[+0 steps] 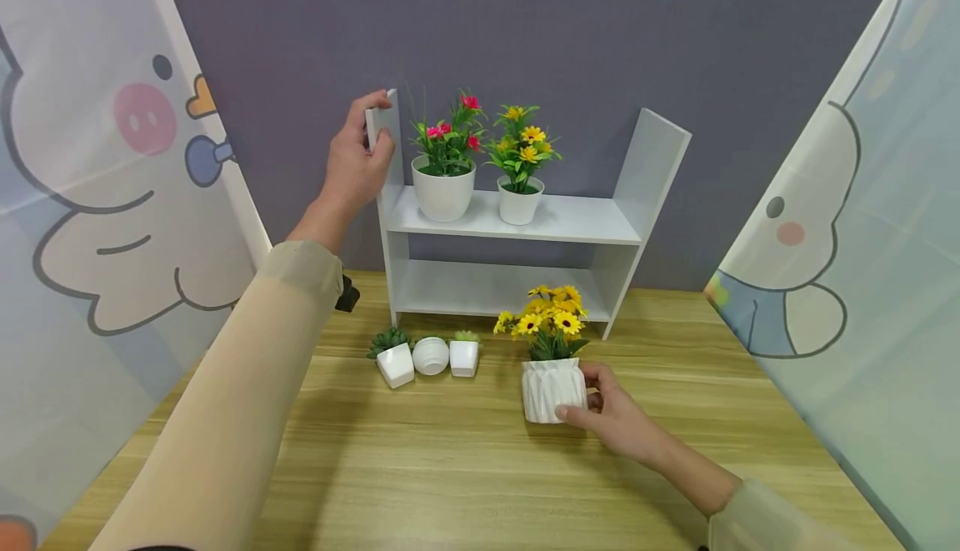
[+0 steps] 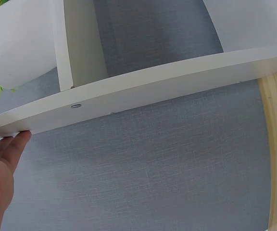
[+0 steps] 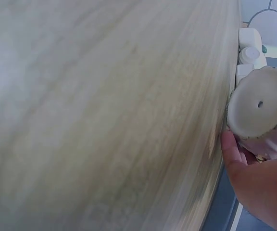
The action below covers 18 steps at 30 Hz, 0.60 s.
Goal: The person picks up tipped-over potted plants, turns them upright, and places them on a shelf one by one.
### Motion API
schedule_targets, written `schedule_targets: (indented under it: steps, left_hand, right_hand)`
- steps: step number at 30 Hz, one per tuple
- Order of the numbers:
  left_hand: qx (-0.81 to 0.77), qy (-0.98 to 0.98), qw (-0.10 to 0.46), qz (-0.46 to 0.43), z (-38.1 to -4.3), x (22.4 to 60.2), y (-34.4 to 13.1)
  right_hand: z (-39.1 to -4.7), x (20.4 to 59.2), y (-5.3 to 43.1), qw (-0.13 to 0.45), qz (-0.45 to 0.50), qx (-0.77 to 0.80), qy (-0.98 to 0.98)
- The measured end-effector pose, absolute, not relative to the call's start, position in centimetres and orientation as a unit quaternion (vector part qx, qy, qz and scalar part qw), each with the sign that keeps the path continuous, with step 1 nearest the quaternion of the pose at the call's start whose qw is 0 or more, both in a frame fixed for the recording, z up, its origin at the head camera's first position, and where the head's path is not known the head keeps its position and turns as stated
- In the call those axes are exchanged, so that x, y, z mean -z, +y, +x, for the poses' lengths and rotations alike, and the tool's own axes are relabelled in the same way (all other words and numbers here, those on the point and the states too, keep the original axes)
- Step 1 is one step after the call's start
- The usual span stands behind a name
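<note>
At the upper left in the head view, my left hand (image 1: pixel 358 155) grips the left side panel (image 1: pixel 392 138) of a white two-tier shelf, thumb on one side and fingers over the top. In the left wrist view those fingers (image 2: pixel 18 147) lie against the panel's outer face. My right hand (image 1: pixel 618 418) holds a white pleated pot (image 1: pixel 553 391) of yellow flowers (image 1: pixel 551 315) by its right side, in front of the shelf. The right wrist view shows the pot's underside (image 3: pixel 259 103), with a small hole in it. The blooms overlap the lower shelf board in the head view.
On the upper board (image 1: pixel 577 219) stand a white pot (image 1: pixel 444 194) with pink-red flowers and a smaller pot (image 1: pixel 519 205) with yellow ones. Three small white pots (image 1: pixel 431 357) with succulents lie on the wooden table left of centre. A grey wall backs the shelf; printed curtains flank the table.
</note>
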<state>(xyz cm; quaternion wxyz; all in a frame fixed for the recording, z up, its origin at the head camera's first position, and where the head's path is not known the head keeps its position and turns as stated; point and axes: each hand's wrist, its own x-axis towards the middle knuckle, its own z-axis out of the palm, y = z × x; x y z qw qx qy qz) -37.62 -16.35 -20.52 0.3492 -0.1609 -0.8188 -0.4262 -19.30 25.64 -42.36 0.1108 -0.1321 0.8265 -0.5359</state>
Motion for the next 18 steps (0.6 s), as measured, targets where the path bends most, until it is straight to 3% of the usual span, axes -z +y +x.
schedule_targets:
  steps: [18]
  left_hand:
    - [0.424, -0.824, 0.341, -0.155, -37.51, 20.51, -16.32]
  right_hand:
    - [-19.08, 42.14, 25.98, 0.130, -0.153, 0.509, 0.837]
